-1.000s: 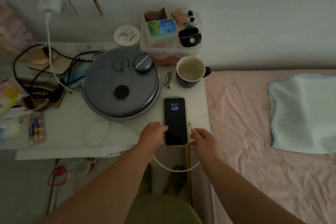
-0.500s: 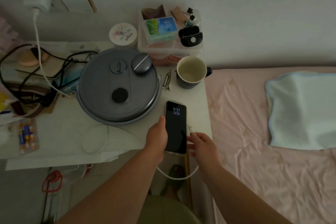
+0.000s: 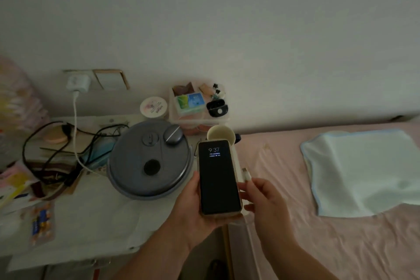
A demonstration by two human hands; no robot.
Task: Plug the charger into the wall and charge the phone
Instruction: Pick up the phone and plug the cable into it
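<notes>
Phone (image 3: 218, 178): it is being held screen-up above the worktop's (image 3: 95, 216) right edge, lifted clear of the surface; the dark screen is showing 9:37 near its top.
Left hand (image 3: 191, 209): its grip is wrapping the phone from below and from the 9 o'clock side, the thumb lying along the left edge.
Right hand (image 3: 264, 198): sitting at 3 o'clock of the phone, its grip is pinching the white cable plug (image 3: 246, 173) between thumb and fingertips; the metal tip is pointing up and away, just beside the phone's right edge, not in any port.
Charger (image 3: 78, 83): the white block is sitting in the wall socket at 10 o'clock of the scene, beside a gold-rimmed switch plate (image 3: 111, 79).
Cable (image 3: 76, 138): it is running down from the charger, over the tangle of black cords (image 3: 50, 154), and passing out of sight behind the round grey lidded appliance (image 3: 148, 159).
Mug (image 3: 220, 135): it is standing at 12 o'clock of the phone, partly covered by it.
Clear organiser box (image 3: 197, 109): it is standing against the wall at 12 o'clock of the grey appliance, holding small packets and a black earbud case (image 3: 216, 109).
Bed (image 3: 318, 245): the pink sheet is filling the 3 to 5 o'clock area, with a pale blue towel (image 3: 363, 170) lying on it.
Battery pack (image 3: 41, 223): it is lying at 8 o'clock on the worktop.
</notes>
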